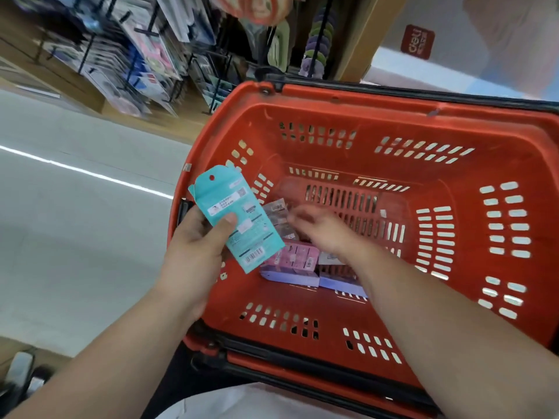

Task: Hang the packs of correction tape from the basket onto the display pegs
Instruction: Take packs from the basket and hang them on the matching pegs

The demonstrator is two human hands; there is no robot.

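A teal pack of correction tape (239, 219) is held upright, slightly tilted, above the left rim of the red shopping basket (393, 98), with its printed back and barcode turned towards the camera and its hang hole at the top. It is pinched by the left hand (196, 249), the thumb being pressed on the printed face and the fingers hidden behind the card. More packs are seen lying on the basket floor near its left end: a pink pack (298, 257), lavender packs (290, 276) just below it, and a grey pack (276, 216) partly covered by the teal one. The right hand (323, 228) is stretched into the basket over these packs; it is blurred, so whether anything is gripped cannot be told. Beyond the basket, at upper left, display pegs (133, 55) loaded with hanging goods are seen above a pale floor (75, 222).
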